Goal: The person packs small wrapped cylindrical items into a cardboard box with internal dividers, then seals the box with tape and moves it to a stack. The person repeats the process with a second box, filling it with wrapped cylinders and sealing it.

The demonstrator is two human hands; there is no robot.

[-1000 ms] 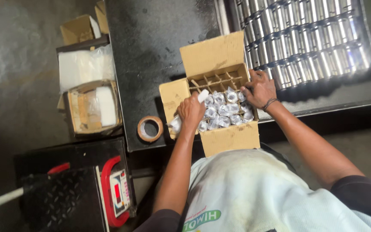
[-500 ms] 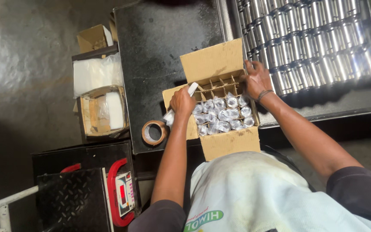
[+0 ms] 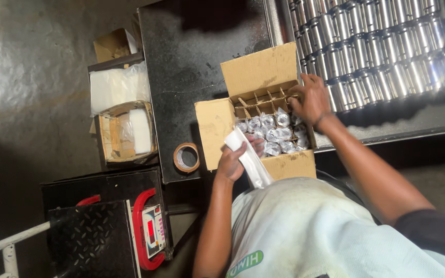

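An open cardboard box with a cardboard divider grid sits on a black table. Its near cells hold several shiny parts wrapped in clear plastic; the far cells look empty. My left hand is at the box's near left corner, shut on a white plastic bag that hangs toward my body. My right hand rests on the divider at the box's right side, fingers curled over its far right cells.
A roll of brown tape lies left of the box. Rows of shiny metal cylinders fill a tray at the right. Small boxes with white bags stand at the left. A scale with red handles sits below.
My left hand has pulled back from the box's left flap to its near corner with the white bag. My right hand stays at the box's right side. The view shifted.
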